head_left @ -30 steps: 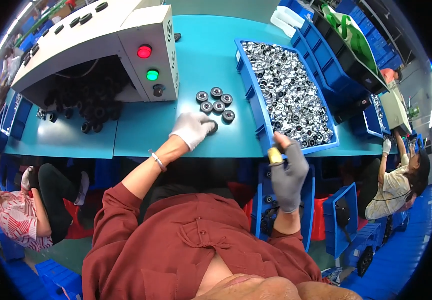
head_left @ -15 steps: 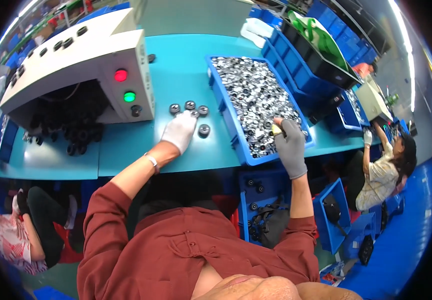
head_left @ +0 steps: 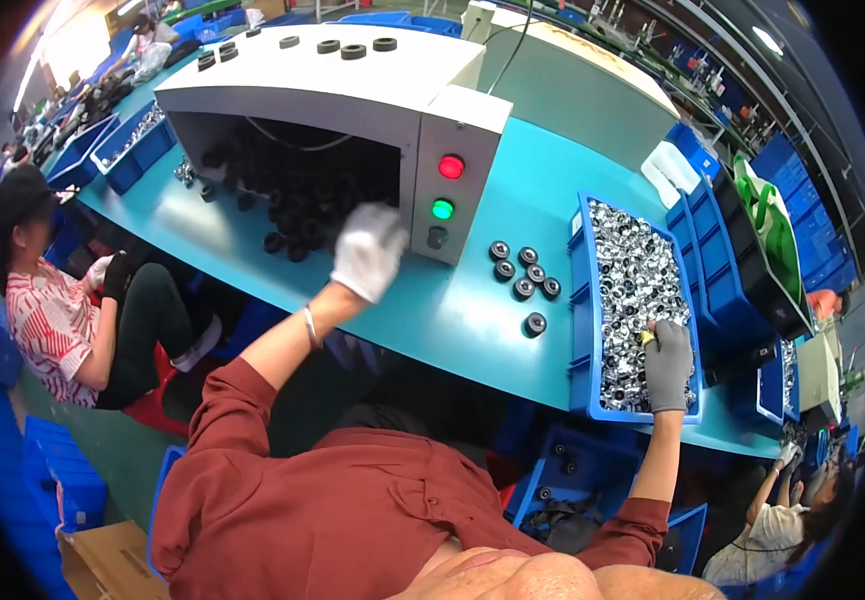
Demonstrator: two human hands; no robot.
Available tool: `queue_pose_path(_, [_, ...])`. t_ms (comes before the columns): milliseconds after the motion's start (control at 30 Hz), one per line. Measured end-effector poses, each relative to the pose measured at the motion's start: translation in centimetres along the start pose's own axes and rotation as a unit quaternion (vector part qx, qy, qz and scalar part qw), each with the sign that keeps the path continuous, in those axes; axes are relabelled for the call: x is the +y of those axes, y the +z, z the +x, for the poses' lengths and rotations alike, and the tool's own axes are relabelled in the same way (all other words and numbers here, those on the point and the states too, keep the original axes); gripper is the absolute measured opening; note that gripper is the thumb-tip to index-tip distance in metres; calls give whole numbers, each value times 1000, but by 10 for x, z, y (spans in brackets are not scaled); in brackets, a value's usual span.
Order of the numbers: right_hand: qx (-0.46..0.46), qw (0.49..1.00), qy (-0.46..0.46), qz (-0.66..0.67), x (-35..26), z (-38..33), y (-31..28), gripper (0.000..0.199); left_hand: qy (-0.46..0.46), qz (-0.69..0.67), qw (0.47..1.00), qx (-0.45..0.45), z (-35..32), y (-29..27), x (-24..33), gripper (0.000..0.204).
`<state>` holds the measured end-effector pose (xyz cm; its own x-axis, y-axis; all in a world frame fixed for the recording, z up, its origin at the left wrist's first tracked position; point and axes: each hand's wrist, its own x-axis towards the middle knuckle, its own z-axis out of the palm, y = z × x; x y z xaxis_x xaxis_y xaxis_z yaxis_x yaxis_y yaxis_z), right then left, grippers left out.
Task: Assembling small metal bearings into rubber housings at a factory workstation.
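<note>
My left hand (head_left: 371, 252), in a white glove, is smeared by motion in front of the opening of the white machine (head_left: 442, 130), so its fingers cannot be read. Close to it, a heap of black rings (head_left: 303, 215) fills that opening. My right hand (head_left: 670, 368), in a grey glove with a yellow patch at a fingertip, rests over small shiny metal parts (head_left: 638, 260) in a blue bin (head_left: 581, 330). Its fingers are curled down; what they hold, if anything, is hidden. Several black wheels with metallic centres (head_left: 524, 289) lie on the table between machine and bin.
Black rings (head_left: 353, 52) lie on the machine's top. Stacked blue and black crates (head_left: 713, 250) stand right of the bin. Under the table edge is another blue bin (head_left: 578, 470). One person sits at the left (head_left: 63, 310), another works at the far right (head_left: 778, 510).
The view has swung left. My left hand has left the wheels on the table and moved left to the machine's opening. My right hand stays over the metal parts.
</note>
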<state>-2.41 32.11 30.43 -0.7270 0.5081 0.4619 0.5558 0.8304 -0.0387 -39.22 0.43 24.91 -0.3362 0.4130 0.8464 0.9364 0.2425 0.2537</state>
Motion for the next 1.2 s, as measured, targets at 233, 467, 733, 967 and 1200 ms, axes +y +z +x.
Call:
queue_pose_path(233, [53, 997, -33, -45, -17, 7, 4, 17, -58, 277, 927, -248, 53, 33, -100, 28])
queue_pose_path(467, [78, 996, -38, -18, -15, -4, -9, 18, -84, 290, 912, -277, 66, 68, -120, 24])
queue_pose_path(733, [88, 995, -33, 15, -14, -11, -15, 15, -21, 203, 933, -298, 78, 43, -120, 27])
queue_pose_path(967, [111, 993, -18, 22, -17, -14, -19, 14, -85, 217, 938, -257, 77, 57, -126, 21])
queue_pose_path(1200, [124, 991, -17, 41, -20, -15, -25, 14, -6, 172, 982, -76, 64, 59, -136, 26])
